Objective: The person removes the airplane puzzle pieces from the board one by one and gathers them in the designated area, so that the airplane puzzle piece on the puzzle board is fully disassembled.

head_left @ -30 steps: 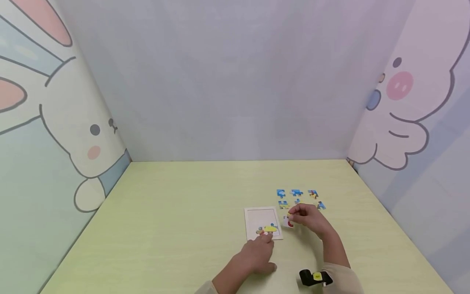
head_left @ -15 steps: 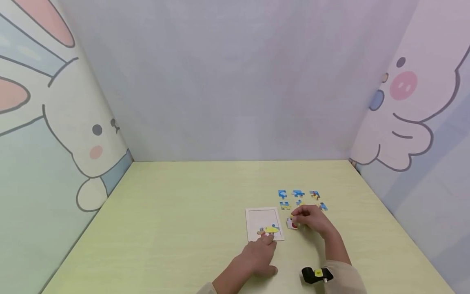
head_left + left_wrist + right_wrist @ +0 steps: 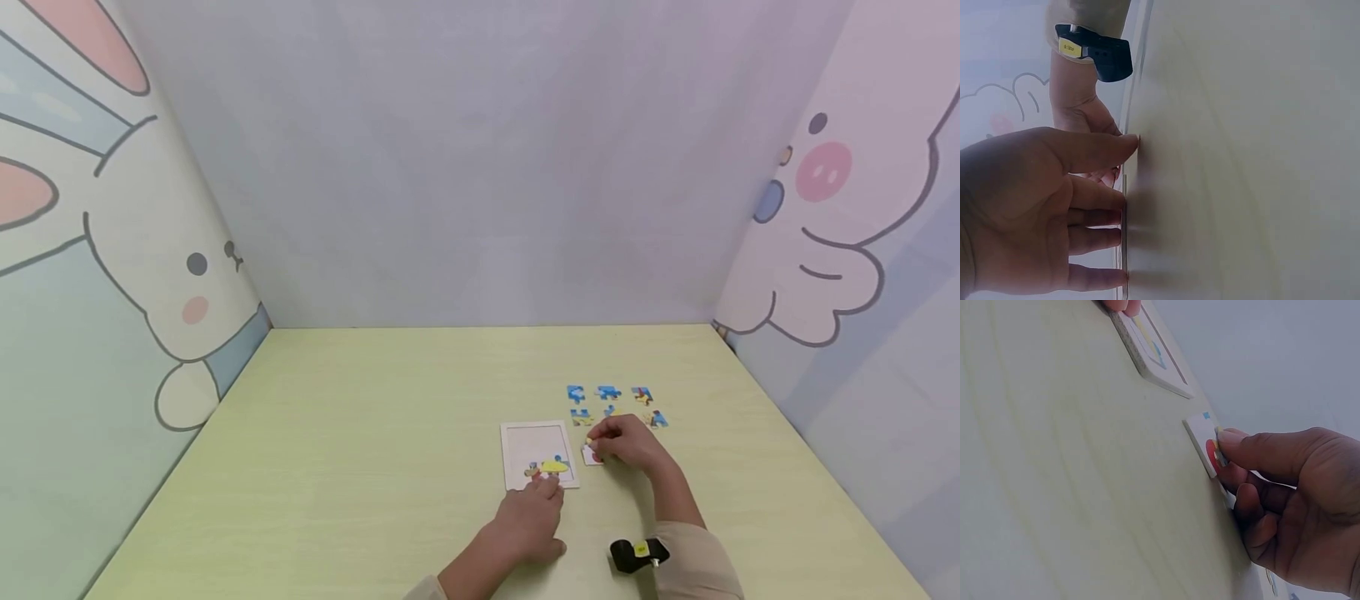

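Note:
My right hand (image 3: 630,443) pinches a white jigsaw piece (image 3: 590,456) with a red patch, just right of the puzzle tray. In the right wrist view, thumb and fingers grip one edge of this piece (image 3: 1199,434); it lies low over the table, and whether it touches is unclear. The white-rimmed puzzle tray (image 3: 517,446) has joined pieces with a yellow shape (image 3: 553,467) along its near side. My left hand (image 3: 527,521) rests its fingertips on the tray's near edge. Its fingers look straight in the left wrist view, thumb (image 3: 1104,152) apart.
Several loose blue and yellow jigsaw pieces (image 3: 608,392) lie in rows behind my right hand, which partly hides the nearer row. A black wrist camera (image 3: 637,554) is strapped at my right sleeve. Walls with cartoon animals enclose the pale table (image 3: 337,450).
The piece in my right hand has changed its tilt and shifted slightly right, then back toward the tray. My left hand stays at the tray's near edge.

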Demonstrator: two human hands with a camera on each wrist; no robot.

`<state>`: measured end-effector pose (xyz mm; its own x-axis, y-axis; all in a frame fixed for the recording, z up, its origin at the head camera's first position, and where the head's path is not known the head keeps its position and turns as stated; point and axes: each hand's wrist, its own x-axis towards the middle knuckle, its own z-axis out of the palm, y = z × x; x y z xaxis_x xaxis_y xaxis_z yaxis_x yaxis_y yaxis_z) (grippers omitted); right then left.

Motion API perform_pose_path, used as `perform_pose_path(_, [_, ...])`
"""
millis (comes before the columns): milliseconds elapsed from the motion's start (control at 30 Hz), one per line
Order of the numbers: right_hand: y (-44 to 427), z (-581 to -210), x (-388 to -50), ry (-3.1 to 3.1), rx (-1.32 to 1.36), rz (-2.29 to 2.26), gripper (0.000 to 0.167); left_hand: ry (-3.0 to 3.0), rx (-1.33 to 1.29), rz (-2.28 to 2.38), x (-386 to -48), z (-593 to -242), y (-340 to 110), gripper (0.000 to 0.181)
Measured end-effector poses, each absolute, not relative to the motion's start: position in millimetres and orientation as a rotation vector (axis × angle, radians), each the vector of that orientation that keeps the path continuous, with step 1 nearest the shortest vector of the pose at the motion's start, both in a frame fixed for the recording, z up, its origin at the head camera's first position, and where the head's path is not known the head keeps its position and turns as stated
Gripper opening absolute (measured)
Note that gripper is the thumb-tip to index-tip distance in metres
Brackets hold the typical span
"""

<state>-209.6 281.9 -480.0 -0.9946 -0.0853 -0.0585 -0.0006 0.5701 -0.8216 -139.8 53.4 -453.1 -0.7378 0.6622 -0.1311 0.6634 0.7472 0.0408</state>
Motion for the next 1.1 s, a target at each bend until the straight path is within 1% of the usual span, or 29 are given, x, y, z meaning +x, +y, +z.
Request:
perform_pose_path(467, [278, -480, -206, 2.717, 0.048, -1.404, 0.007, 2.777, 1.045, 0.023, -140, -453, 53, 0.065])
perform_pose_path(800, [275, -471, -199, 2.721, 0.114, -1.431, 0.010, 2.764, 1.050, 0.110, -140, -450, 48, 0.061])
perform_pose_path(1000, [274, -466, -197, 2.693, 0.095, -1.512, 0.014, 2.770, 1.087, 0.139, -139, -447, 47, 0.058])
perform_pose_path(1100, [274, -463, -198, 2.702, 0.044, -1.522, 0.016, 2.753, 1.094, 0.148, -138, -445, 52, 0.060])
